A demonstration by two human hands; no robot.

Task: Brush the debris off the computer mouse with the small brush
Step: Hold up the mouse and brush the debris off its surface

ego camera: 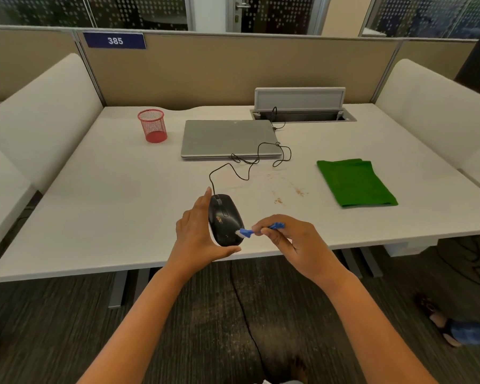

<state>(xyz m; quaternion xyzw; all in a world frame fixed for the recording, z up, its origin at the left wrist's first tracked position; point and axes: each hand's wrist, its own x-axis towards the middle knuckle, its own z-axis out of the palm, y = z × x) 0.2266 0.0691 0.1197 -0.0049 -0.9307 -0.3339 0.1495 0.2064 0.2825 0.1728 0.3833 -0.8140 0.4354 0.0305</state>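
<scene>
Starting at the far left, I am seeing a red mesh cup standing upright toward the back of the white counter. A closed grey laptop is lying to its right, with a thin black cable trailing from beside it in loose loops toward the near edge.

My left hand is gripping the black computer mouse near the front edge of the counter, fingers running along its left side and the thumb hooking under its near end. The mouse is tilting up toward me, and a few tan specks are showing on its top.

My right hand is pinching the small brush by its blue handle, and the white bristles are touching the right rear side of the mouse.

Further right, brown debris is lying scattered on the counter, apart from the mouse. A folded green cloth is lying flat beyond the crumbs, well apart from both hands.
</scene>
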